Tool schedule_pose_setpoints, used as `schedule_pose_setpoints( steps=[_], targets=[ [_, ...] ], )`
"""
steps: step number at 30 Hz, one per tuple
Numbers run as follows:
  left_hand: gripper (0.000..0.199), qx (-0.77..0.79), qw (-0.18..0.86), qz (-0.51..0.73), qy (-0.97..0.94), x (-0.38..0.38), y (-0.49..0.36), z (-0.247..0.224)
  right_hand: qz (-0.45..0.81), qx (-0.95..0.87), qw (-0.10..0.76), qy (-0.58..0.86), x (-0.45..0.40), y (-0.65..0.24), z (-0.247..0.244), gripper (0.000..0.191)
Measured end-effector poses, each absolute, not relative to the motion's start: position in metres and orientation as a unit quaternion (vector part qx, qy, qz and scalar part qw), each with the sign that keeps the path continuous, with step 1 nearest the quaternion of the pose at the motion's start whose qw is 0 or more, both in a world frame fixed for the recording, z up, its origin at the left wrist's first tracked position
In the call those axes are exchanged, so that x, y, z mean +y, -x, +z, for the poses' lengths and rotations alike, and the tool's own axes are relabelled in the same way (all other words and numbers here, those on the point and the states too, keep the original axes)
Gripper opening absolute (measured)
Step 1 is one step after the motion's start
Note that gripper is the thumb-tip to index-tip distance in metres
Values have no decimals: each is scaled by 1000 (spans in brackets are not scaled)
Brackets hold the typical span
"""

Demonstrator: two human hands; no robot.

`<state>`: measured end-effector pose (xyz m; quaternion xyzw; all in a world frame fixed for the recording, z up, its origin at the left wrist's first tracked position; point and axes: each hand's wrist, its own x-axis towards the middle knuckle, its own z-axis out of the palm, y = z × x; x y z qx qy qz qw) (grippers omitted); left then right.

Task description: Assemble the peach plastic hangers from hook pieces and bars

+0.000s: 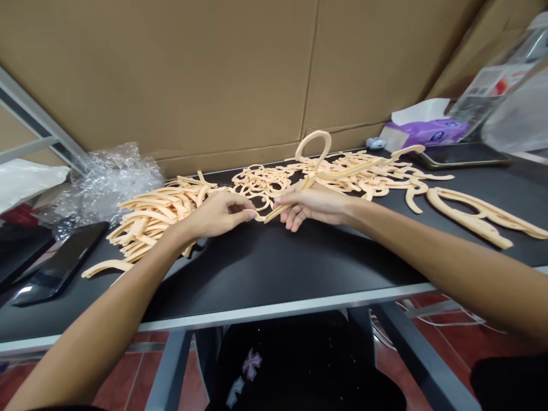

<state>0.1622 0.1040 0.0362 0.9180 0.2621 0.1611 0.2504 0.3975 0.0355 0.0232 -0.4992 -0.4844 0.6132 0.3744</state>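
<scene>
Just above the table's middle, my right hand (308, 206) is closed around a peach plastic folding hanger (349, 171). Its big rounded hook stands up behind the fingers, and one arm stretches off to the right. Another length of it points down-left out of the grip. My left hand (225, 214) pinches the end of a thin peach piece at that lower tip, between thumb and forefinger. Whether this piece is joined to the hanger I cannot tell. Beside my left wrist lies a heap of curved hanger arms (148, 214). Behind both hands are piled ring-shaped hanger hooks (261, 181).
Several peach parts lie at the back right, near a finished-looking folded hanger (471, 214). A dark phone (60, 265) and crumpled clear plastic (115, 174) are left. A tablet-like device (464, 154) and purple tissue pack (434, 132) sit right. Cardboard (205, 74) walls the back.
</scene>
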Motion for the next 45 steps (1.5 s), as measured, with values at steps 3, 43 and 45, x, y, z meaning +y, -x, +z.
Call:
schedule_pose_setpoints(
  steps=[3, 43, 45],
  targets=[
    [29, 262, 266, 151, -916, 103, -163, 36, 613, -491, 369, 497, 33, -395, 24, 21],
    [32, 252, 308, 101, -912, 112, -158, 33, 623, -526, 341, 467, 37, -400, 18, 17],
    [31, 251, 299, 108, -914, 111, -159, 32, 623, -529, 341, 465, 37, -401, 18, 16]
  ],
)
